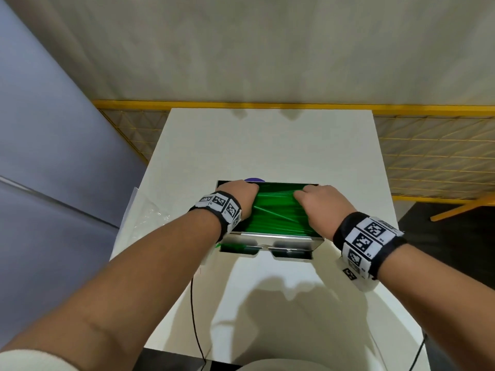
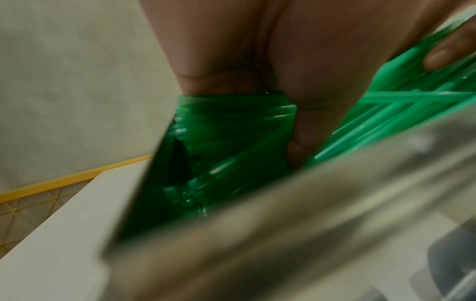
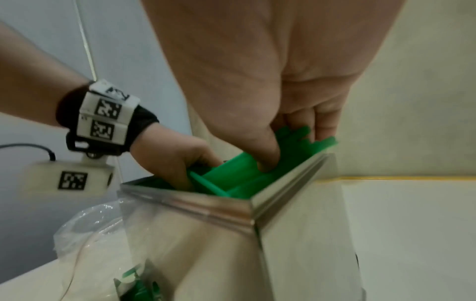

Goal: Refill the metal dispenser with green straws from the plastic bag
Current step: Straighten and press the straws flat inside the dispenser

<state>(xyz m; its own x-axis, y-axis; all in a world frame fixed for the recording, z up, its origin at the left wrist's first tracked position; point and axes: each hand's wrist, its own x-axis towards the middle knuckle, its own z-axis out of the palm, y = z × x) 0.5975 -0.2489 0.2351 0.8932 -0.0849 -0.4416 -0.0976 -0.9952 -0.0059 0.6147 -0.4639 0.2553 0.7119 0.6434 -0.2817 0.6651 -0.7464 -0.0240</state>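
Observation:
The open metal dispenser (image 1: 270,241) stands mid-table, packed with green straws (image 1: 278,212) lying across it. My left hand (image 1: 238,194) reaches into its left end, fingers curled down around the straw ends. My right hand (image 1: 318,199) is at the right end, thumb and fingers pinching the straw ends (image 3: 296,138). In the left wrist view the straws (image 2: 386,114) run past my left thumb. In the right wrist view the dispenser (image 3: 221,205) shows its shiny corner, and the left hand (image 3: 177,158) dips inside. The clear plastic bag (image 1: 150,218) lies crumpled left of the dispenser.
The white table (image 1: 267,145) extends beyond the dispenser. A purple object (image 1: 254,180) peeks out behind it. A yellow mesh fence (image 1: 428,145) borders the far side. Black cables (image 1: 194,317) hang at the near edge. The bag (image 3: 87,234) touches the dispenser's left wall.

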